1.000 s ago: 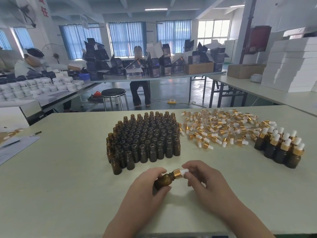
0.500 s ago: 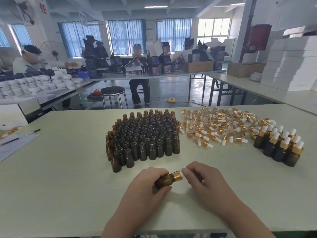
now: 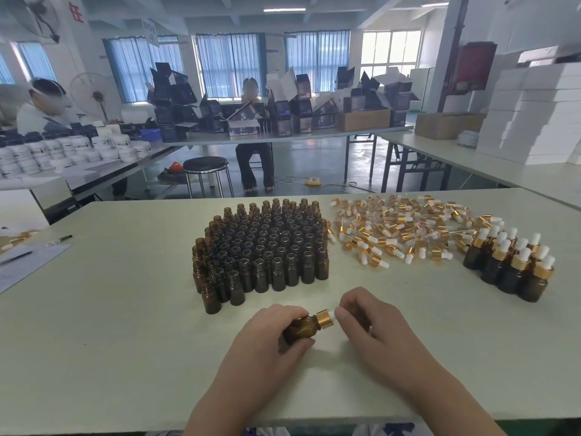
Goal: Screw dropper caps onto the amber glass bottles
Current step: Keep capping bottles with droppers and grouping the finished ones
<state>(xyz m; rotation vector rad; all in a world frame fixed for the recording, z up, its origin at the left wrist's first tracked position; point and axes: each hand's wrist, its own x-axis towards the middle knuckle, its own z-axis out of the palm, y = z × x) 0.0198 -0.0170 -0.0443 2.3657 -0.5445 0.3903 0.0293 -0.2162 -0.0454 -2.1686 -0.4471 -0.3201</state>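
Head view: the left hand [image 3: 267, 338] curls round the amber bottle [image 3: 298, 330], which is held tilted above the near table [image 3: 125, 309], neck pointing to 2 o'clock. The right hand [image 3: 371, 325], at the bottle's 3 o'clock, pinches the dropper cap [image 3: 325, 319] on the neck and is the one placed to twist it.

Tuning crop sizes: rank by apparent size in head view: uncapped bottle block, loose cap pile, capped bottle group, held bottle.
1. uncapped bottle block and loose cap pile: alike in area, not ranked.
2. capped bottle group.
3. held bottle.
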